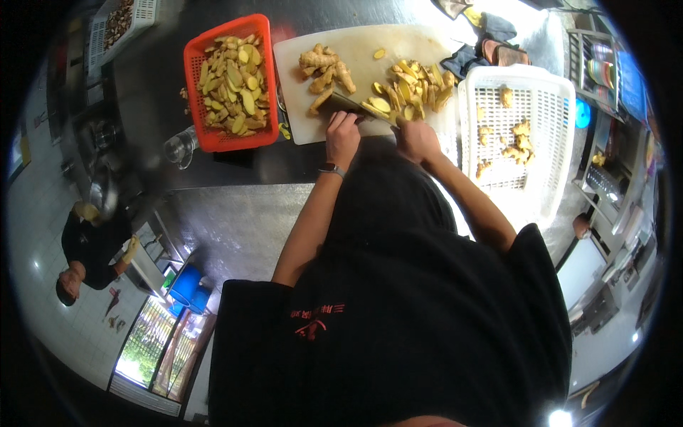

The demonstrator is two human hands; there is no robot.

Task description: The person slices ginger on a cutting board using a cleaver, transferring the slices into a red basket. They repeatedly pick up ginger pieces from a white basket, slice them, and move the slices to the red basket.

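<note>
My right hand (pixel 418 140) is closed around the handle of a wide-bladed knife (pixel 347 102), whose blade lies low over the near part of a white cutting board (pixel 363 42). Beside the blade is my left hand (pixel 343 136), fingers bent; whether a piece is under its fingertips is hidden. Whole ginger roots (pixel 320 60) lie on the board's left part, beyond my left hand. A pile of cut ginger (pixel 413 88) lies beyond my right hand, with one slice (pixel 379 53) apart from it. Some slices touch the blade.
An orange-red plastic basket (pixel 193 96) of sliced ginger stands left of the board, a glass mug (pixel 181 147) near its corner. At right is a white basket (pixel 560 107) with some ginger pieces. Dark cloths (pixel 499 26) lie behind it. A co-worker (pixel 96 245) stands far left.
</note>
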